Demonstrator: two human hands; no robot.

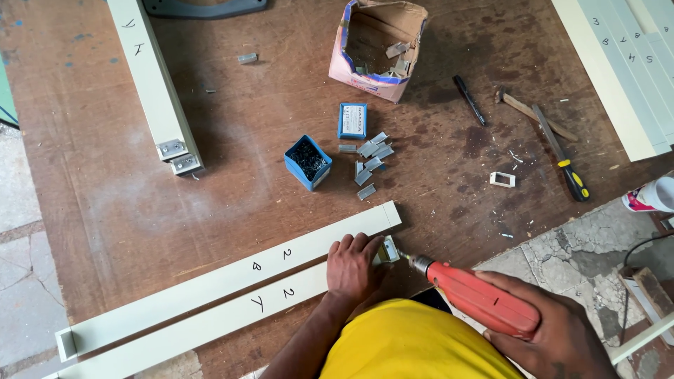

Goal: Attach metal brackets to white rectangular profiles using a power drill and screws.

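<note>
A small metal bracket [388, 250] sits at the end of the near cream profile [210, 324]. The left hand [357, 267] presses flat on it, fingers together. The right hand [562, 337] is wrapped around a red drill [477, 298]. All lies on a stained brown board [232, 189] above cracked floor tiles [590, 260].

The left hand [357, 268] covers the near profile's [210, 324] end, and the bracket [388, 250] shows only partly; the drill [477, 296] bit's tip is too small to make out. At 3 o'clock a white container [653, 195] is cut off by the edge, like the stacked panels [625, 63] at 1 o'clock
</note>
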